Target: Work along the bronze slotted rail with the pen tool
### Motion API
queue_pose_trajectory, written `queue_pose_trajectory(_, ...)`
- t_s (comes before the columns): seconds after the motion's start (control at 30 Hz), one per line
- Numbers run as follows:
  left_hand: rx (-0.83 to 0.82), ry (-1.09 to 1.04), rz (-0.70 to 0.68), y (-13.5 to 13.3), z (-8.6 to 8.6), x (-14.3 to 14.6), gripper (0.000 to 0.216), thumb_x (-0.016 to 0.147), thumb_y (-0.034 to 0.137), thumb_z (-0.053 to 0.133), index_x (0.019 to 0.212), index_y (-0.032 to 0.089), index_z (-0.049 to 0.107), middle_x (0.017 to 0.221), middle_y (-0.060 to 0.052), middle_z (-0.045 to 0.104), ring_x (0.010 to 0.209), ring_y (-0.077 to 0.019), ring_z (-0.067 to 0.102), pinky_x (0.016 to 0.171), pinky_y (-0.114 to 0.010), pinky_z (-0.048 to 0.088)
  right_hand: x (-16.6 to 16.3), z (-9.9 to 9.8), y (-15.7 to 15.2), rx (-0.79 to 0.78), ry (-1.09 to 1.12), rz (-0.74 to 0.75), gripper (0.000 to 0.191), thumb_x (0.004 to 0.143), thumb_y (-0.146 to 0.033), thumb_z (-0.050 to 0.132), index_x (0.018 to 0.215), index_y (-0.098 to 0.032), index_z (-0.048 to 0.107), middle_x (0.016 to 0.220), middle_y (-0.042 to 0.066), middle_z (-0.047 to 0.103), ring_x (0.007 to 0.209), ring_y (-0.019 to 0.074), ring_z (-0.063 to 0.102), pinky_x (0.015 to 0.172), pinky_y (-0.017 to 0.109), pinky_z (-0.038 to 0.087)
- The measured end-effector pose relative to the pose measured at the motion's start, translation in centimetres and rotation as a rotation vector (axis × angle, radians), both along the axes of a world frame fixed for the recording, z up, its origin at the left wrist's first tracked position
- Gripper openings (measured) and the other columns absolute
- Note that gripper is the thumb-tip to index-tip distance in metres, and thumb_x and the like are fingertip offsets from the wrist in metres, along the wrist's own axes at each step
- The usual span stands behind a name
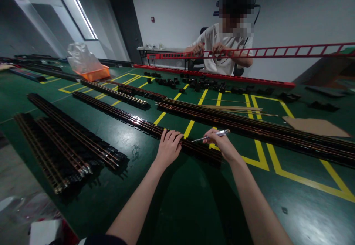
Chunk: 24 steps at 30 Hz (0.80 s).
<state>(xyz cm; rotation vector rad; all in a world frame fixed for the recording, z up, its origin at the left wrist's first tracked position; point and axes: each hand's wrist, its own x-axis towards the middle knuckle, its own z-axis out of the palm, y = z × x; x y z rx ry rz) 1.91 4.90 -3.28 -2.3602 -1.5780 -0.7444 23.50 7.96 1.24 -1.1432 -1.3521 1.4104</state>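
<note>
A long black rail with copper-coloured strips (133, 119) lies diagonally on the green table. My left hand (169, 147) is laid across it, fingers bent over the far side and thumb on the near side. In my right hand (219, 141) is a slim screwdriver (223, 132) with a shiny, see-through handle. Its thin shaft points left, and the tip is at the rail's upper edge, just right of my left hand; whether it touches is too small to tell. The rail's right end runs below my right hand.
Several similar rails (74, 134) lie at left, and a long bundle (249, 126) stretches to the right. Small black parts (199, 84) are scattered farther back. Across the table a person (222, 45) holds a red ladder-like frame (277, 51). An orange bin (95, 73) holds plastic bags.
</note>
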Motion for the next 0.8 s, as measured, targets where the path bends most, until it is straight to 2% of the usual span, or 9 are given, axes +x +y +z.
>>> queue_pose_trajectory(0.8,0.008,0.005,0.064,-0.15,0.31,-0.05,0.039,0.082,0.003,0.041,0.112,0.021,0.059,0.114,-0.006,0.063,0.114,-0.0251,0.052,0.111,-0.053,0.027,0.36,0.52,-0.2,0.006,-0.005,0.01,0.014,0.072,-0.032,0.058,0.066,-0.019,0.06,0.067,0.002,0.064,0.071,0.0169,0.061,0.076,0.033,0.045)
